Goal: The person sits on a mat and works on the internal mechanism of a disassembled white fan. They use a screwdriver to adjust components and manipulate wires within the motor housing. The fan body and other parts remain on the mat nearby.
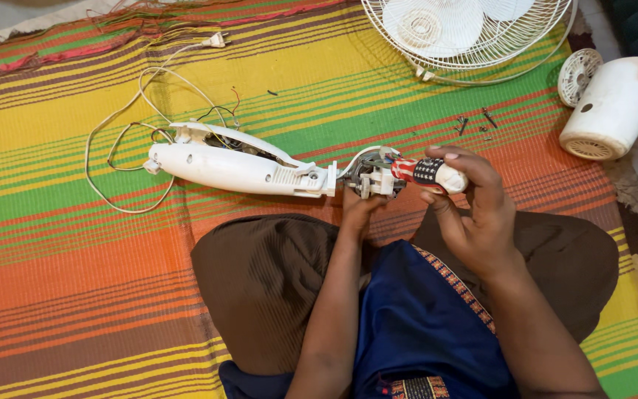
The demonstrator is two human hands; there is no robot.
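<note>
Mid-disassembly: right hand (474, 210) gripping screwdriver (428, 172), tip at joint of fan housing (238, 166) on mat (53, 244). Left hand (359, 205) steadying joint, probably pinching. Next: keeping tip seated, turning squarely.

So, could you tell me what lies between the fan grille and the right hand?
In the head view, loose screws on the striped mat lie between fan grille and right hand.

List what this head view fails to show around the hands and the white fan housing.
- Screwdriver tip: hidden among the metal parts at the housing's end.
- Left hand fingers: tucked under that end.
- Fan grille: cut off by the top edge.
- Loose screws on the striped mat: too small to count.
- Right hand palm: faces away.
</note>
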